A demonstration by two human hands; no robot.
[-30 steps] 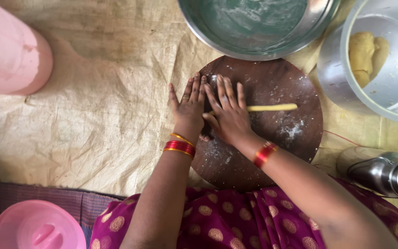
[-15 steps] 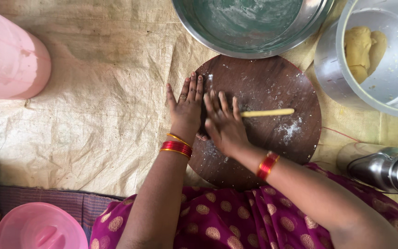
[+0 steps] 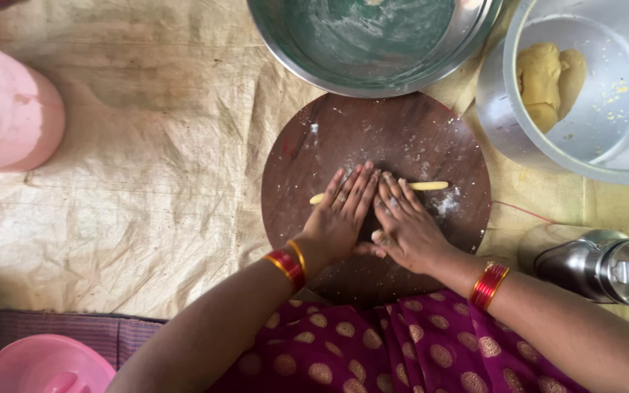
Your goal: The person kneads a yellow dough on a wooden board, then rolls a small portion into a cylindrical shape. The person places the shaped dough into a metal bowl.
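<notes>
A thin yellow rope of dough lies across a round dark wooden board dusted with flour. My left hand and my right hand rest flat on the rope side by side, fingers stretched out and pointing away from me. Both ends of the rope stick out past my fingers; its middle is hidden under them. Red and gold bangles sit on both wrists.
A large steel bowl stands just beyond the board. At the right, a metal pot holds lumps of yellow dough. A steel flask lies at the lower right. Pink plastic containers stand at the left on a tan sheet.
Both hands have moved toward the middle of the board and spread flat over the dough. The rope now shows on both sides of my hands, thinner and longer.
</notes>
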